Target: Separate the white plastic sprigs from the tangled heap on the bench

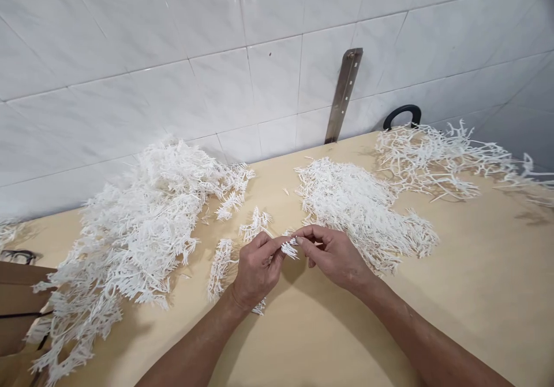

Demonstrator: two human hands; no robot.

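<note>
Near the middle of the table, a small white branched sprig (289, 249) is pinched between both hands. My left hand (261, 266) closes on its left side with thumb and forefinger. The fingertips of my right hand (331, 254) meet its right end. Beside and behind my left hand lie a few loose white sprigs (220, 269), one partly hidden under the hand and wrist. Just past my right hand spreads a flat pile of white sprigs (350, 196).
A tall heap of white sprigs (147, 220) fills the left, spilling toward a cardboard box (21, 306). Longer white branches (437, 159) lie at the back right, near a black curved handle (402, 110). A metal strip (344, 96) stands against the tiled wall (277, 81). Glasses (18, 256) sit far left.
</note>
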